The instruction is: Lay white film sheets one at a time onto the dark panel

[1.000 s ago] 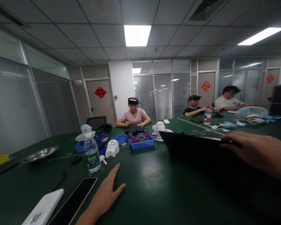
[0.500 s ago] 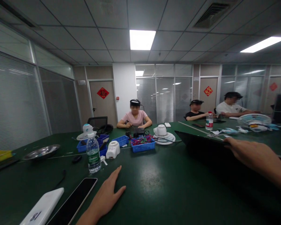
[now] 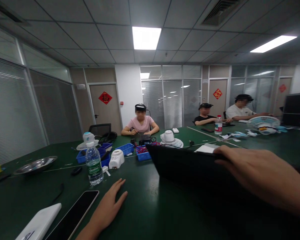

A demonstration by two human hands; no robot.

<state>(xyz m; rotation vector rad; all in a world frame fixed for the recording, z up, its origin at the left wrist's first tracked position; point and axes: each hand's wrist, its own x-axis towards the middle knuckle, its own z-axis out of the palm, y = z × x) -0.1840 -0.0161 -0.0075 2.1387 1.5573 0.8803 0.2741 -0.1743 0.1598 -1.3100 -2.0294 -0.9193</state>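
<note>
The panel (image 3: 190, 166) in the right hand (image 3: 255, 173) was plain black, and the table (image 3: 139, 216) beneath was dark green. Just left of the left hand (image 3: 107, 203), the phone (image 3: 73, 215) showed a black screen within a pale rim; farther left, the slab (image 3: 39, 221) was white with dark markings. Ahead of that hand, the clear bottle (image 3: 94, 168) wore a green label with white lettering, the housing (image 3: 117, 159) was white, and the tray (image 3: 124, 149) farther off was blue.

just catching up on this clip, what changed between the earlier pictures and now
The right hand, gripping the dark panel throughout, has moved it leftward; it now hides part of the blue tray of wires. The left hand stays beside the phone, holding nothing.
</note>
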